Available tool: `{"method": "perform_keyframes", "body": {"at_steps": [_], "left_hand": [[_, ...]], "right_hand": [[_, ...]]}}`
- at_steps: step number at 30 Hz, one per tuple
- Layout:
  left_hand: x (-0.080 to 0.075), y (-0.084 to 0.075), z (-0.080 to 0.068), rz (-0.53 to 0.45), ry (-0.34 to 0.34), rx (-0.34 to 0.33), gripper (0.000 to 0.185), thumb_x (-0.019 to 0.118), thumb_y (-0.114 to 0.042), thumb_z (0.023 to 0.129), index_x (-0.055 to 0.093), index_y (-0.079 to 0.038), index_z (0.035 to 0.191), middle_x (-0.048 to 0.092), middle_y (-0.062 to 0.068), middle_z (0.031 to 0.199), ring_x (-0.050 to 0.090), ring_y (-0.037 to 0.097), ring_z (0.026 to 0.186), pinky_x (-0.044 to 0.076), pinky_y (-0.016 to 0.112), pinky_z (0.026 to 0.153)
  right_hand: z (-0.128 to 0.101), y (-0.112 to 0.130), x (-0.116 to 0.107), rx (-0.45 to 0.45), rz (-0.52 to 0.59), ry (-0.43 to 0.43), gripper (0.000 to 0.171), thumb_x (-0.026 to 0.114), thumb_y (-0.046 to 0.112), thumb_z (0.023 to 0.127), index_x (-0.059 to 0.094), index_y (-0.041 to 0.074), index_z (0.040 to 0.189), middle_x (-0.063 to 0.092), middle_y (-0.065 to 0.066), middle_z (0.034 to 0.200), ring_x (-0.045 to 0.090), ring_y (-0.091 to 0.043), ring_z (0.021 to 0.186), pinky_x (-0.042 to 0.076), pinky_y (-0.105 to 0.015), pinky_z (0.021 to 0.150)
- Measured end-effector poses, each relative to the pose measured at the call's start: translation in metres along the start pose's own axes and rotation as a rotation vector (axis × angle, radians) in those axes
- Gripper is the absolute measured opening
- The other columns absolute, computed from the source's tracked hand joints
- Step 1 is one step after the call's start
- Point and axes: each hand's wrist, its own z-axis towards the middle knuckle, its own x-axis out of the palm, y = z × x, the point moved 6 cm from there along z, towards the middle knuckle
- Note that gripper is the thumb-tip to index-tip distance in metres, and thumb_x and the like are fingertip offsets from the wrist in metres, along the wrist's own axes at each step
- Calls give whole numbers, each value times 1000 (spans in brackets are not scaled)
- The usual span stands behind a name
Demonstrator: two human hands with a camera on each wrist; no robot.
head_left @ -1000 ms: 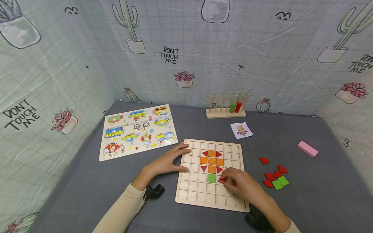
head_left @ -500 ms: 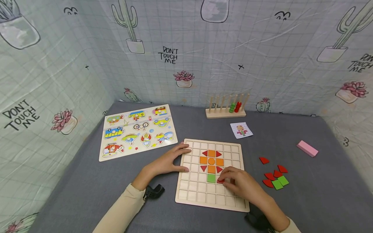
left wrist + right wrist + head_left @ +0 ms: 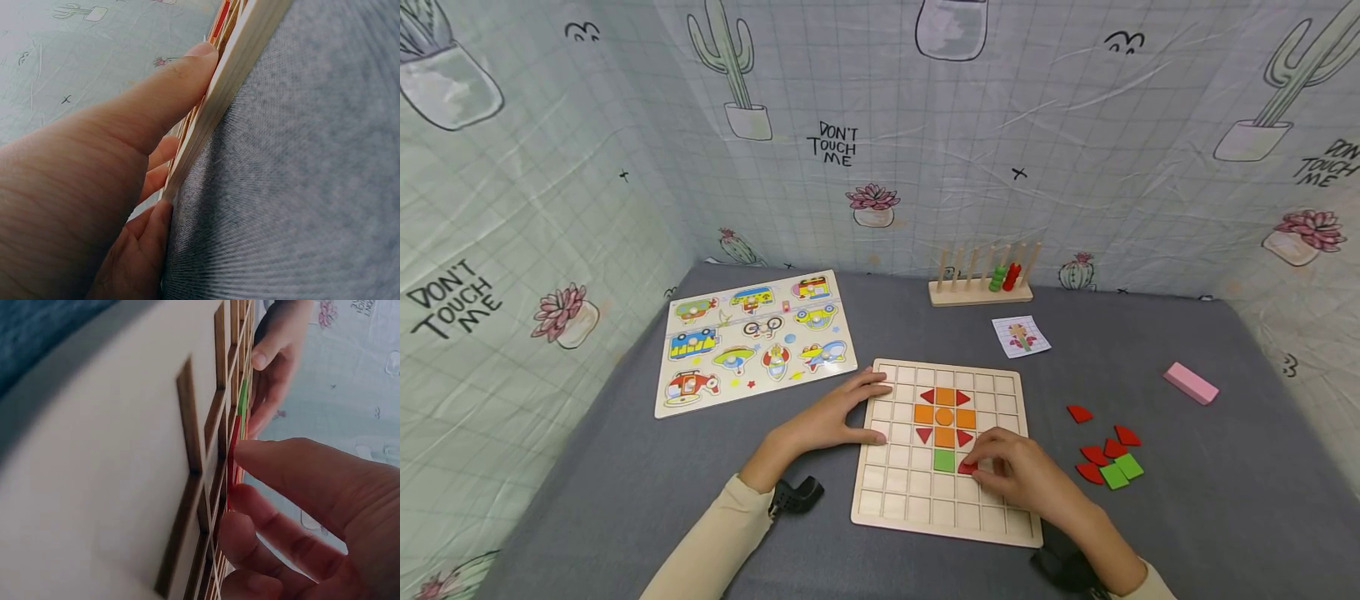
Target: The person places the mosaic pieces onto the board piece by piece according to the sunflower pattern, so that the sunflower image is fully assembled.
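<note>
A square wooden grid board (image 3: 895, 504) lies on the grey cloth, with orange squares, an orange disc, red triangles and one green square tile (image 3: 943, 460) set in its cells. My right hand (image 3: 1026, 471) pinches a red quarter-circle tile (image 3: 967, 468) in the cell just right of that green tile. In the right wrist view, thumb and forefinger are on the red tile (image 3: 234, 450), low over the grid. My left hand (image 3: 827, 417) rests at the board's left edge, thumb and fingers extended onto its rim.
Several red quarter-circle tiles (image 3: 1090, 472) and two green squares (image 3: 1114, 476) lie right of the board. Farther right is a pink block (image 3: 1192, 383). Behind stand a picture card (image 3: 1022, 336) and a peg stand (image 3: 981, 293); a vehicle puzzle (image 3: 756, 342) lies back left.
My right hand has shifted the red tile slightly left, closer beside the green square, and it now lies over that cell. My left hand and the board have stayed put.
</note>
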Motion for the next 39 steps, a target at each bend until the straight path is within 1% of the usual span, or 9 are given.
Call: {"method": "perform_keyframes", "body": {"at_steps": [4,10,14,20,27,30,33,36,39], "left_hand": [[0,0,0,-3,2,-2,74,78,-39,83,47,-14,145,28,4,158,16,26,149,25,50,116],[0,1,0,0,2,-3,74,78,-38,83,46,-15,146,29,5,158,17,27,149,25,50,116],[1,1,0,2,1,1,74,78,-38,83,46,-15,146,29,5,158,17,27,149,25,50,116],[1,2,0,6,-3,6,74,78,-38,83,46,-15,146,29,5,158,18,27,148,25,50,116],[1,2,0,4,-5,10,74,78,-38,83,46,-15,146,29,4,158,17,26,149,24,49,116],[1,2,0,3,-4,13,74,78,-38,83,46,-15,146,28,4,158,17,25,149,24,49,116],[0,2,0,6,-4,18,74,78,-38,83,46,-15,146,28,4,158,17,26,149,25,49,116],[0,2,0,2,-8,19,74,78,-38,83,46,-15,146,28,3,158,17,26,149,25,49,116],[1,2,0,-4,-10,19,75,78,-38,83,46,-15,146,28,3,158,17,26,149,26,50,115]], "right_hand": [[-1,-4,-6,20,-9,-47,13,74,1,83,72,10,92,63,0,95,46,0,66,45,-20,56],[-3,-15,-23,65,-80,-105,14,76,1,81,71,8,91,61,-1,93,45,-1,64,44,-21,54],[-6,-24,-36,90,-128,-148,13,77,3,81,72,7,92,62,-4,95,43,-1,63,41,-21,53],[-11,-38,-58,126,-219,-207,15,78,3,80,73,5,94,64,-8,97,44,-5,64,40,-24,54],[-21,-58,-78,154,-287,-264,18,78,-2,77,73,2,94,65,-12,97,43,-8,64,37,-26,55],[-26,-67,-85,204,-304,-287,16,77,-1,78,73,0,94,64,-15,96,44,-11,64,37,-27,55],[-29,-76,-90,288,-301,-290,16,75,0,80,72,-2,95,62,-22,99,47,-16,65,39,-30,56],[-30,-84,-92,359,-288,-267,18,74,2,81,71,-4,98,59,-27,102,51,-21,67,42,-33,58],[-31,-89,-91,401,-279,-243,20,73,3,82,70,-5,100,58,-26,98,51,-22,68,42,-34,58]]}}
